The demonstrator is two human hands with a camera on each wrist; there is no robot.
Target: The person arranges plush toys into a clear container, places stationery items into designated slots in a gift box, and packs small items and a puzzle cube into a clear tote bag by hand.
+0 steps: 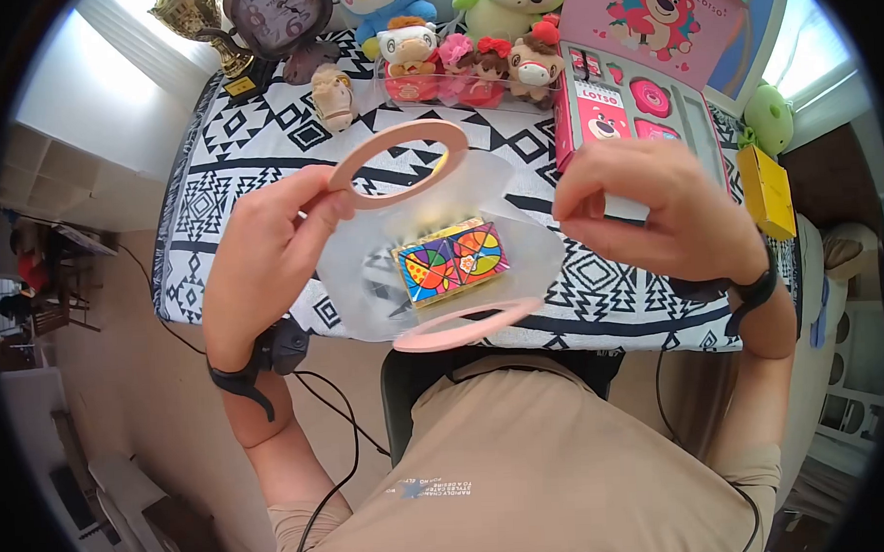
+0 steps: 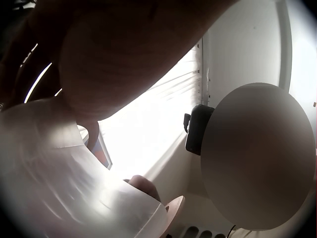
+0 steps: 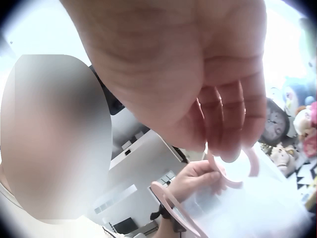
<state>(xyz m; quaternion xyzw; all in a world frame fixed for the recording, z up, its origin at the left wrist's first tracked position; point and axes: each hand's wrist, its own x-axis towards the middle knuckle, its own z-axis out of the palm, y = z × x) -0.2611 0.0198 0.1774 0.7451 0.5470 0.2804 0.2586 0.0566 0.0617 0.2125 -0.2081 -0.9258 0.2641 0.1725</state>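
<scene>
Translucent bag [image 1: 364, 269] with two pink ring handles, held above the table edge [image 1: 599, 319]; colourful patterned box [image 1: 451, 261] lay inside. Left hand [image 1: 266, 253] gripped the far ring handle [image 1: 399, 163]; right hand [image 1: 654, 215] pinched the bag's right edge; near ring handle [image 1: 468, 324] hung free

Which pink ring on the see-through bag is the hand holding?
The far pink ring handle, the one toward the table's toys: the left hand pinches its edge. The near pink ring handle, close to the person's chest, hangs untouched.
</scene>
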